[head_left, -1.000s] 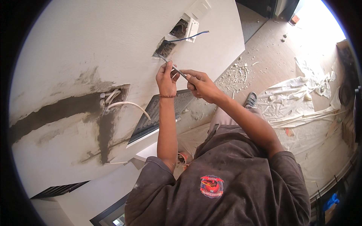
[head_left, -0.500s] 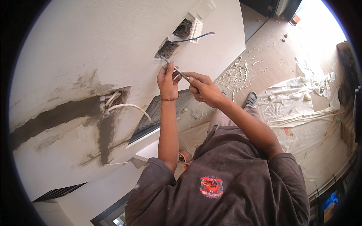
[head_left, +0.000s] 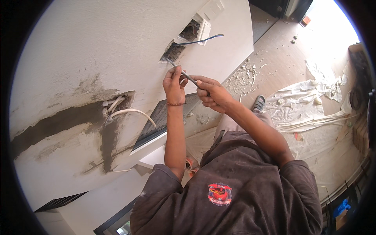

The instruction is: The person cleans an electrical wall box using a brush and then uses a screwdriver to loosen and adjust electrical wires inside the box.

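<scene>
A thin grey metal rod (head_left: 188, 76) slants from my hands up to the wall, its tip at the lower edge of a rectangular wall cutout (head_left: 172, 52). My left hand (head_left: 174, 84) pinches it close to the tip between thumb and fingers. Further back, my right hand (head_left: 213, 93) is closed around the rod's rear end, hiding whatever handle it has. From the cutout a dark blue cable (head_left: 201, 40) sticks out to the right. Just above are a second cutout (head_left: 190, 30) and a white socket frame (head_left: 203, 31) beside it.
Left of my hands, pale conduits (head_left: 133, 111) emerge from another wall opening, next to grey mortar patches (head_left: 62, 121). Rubble (head_left: 244, 76) lies on the floor at the wall's foot. Crumpled plastic sheeting (head_left: 297, 98) covers floor to the right. A dark-framed panel (head_left: 150, 127) stands below my left wrist.
My right hand has turned slightly around the rod, its lower fingers showing more. The left hand and the rod's tip stay in nearly the same place.
</scene>
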Available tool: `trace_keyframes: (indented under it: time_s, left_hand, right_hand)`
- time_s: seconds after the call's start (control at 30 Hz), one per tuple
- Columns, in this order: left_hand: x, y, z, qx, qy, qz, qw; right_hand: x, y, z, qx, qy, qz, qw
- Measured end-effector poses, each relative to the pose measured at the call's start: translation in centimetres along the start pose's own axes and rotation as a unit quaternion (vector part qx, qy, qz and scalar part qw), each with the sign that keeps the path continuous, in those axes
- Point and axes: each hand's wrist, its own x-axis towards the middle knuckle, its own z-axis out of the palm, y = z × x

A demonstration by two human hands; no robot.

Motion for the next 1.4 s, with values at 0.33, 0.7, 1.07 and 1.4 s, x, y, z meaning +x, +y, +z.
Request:
trace_keyframes:
  time_s: [0.33, 0.7, 1.07, 1.4]
  left_hand:
    - [0.3, -0.2, -0.4, -0.014, -0.013, -0.018, 1.0]
    - [0.7, 0.0, -0.6, -0.067, -0.037, -0.033, 0.996]
    - [0.9, -0.1, -1.1, -0.074, -0.067, -0.056, 0.993]
    - [1.2, 0.0, -1.6, -0.163, -0.159, -0.07, 0.971]
  right_hand:
    - [1.3, 2.6, -0.2, -0.481, 0.13, -0.33, 0.802]
    - [0.7, 1.2, 0.5, -0.403, 0.103, -0.278, 0.866]
    - [-1.7, 1.3, 1.7, -0.112, 0.085, 0.013, 0.99]
    - [-1.3, 3.5, 2.9, -0.77, 0.281, -0.239, 0.52]
